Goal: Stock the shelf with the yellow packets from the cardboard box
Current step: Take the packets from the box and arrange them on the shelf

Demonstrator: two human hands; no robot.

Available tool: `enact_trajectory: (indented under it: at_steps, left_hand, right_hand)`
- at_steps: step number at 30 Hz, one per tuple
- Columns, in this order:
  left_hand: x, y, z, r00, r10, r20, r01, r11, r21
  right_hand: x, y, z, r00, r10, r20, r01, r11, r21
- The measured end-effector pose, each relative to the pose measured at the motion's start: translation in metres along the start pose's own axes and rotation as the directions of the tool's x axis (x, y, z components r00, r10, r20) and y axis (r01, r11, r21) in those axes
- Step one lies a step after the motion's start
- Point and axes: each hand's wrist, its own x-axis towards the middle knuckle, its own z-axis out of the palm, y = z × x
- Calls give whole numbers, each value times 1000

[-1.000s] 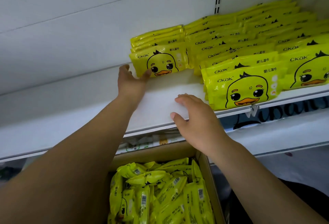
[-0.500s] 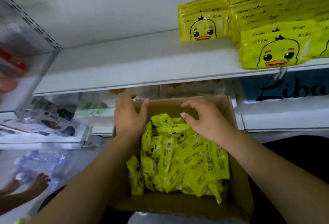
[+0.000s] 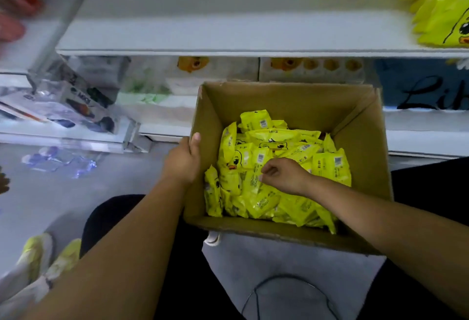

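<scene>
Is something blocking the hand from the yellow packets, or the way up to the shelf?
Nothing visible does. The box is open, the right hand touches the packets, and the shelf above has bare space.

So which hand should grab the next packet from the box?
Right. The right hand is inside the cardboard box, curled over the yellow packets; the left hand grips the box's left wall, likely steadying it.
</scene>
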Motion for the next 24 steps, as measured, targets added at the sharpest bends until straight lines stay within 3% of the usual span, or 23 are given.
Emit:
enact_trajectory:
  at_steps: [5, 11, 15, 17, 19, 24]
  left_hand:
    - [11, -14, 3, 999, 43, -3, -43, 998, -50]
    - [18, -27, 7, 997, 63, -40, -67, 992, -106]
    - [17, -27, 5, 998, 60, -34, -63, 994, -93]
    - [16, -27, 4, 998, 59, -34, -62, 994, -86]
    - [16, -26, 4, 998, 56, -32, -58, 995, -83]
    - [13, -21, 3, 998, 53, -14, -54, 998, -44]
  right_hand:
    - [21, -28, 57, 997, 51, 55, -63, 962, 266]
    - [38, -40, 107, 996, -11, 90, 6, 998, 56]
    - [55, -34, 116, 992, -106, -75, 111, 992, 67]
    - [59, -28, 113, 990, -60, -124, 78, 986, 147]
    - [55, -24, 107, 991, -9, -133, 41, 970, 239]
    - [40, -23, 89, 979, -52, -195, 118, 932, 343]
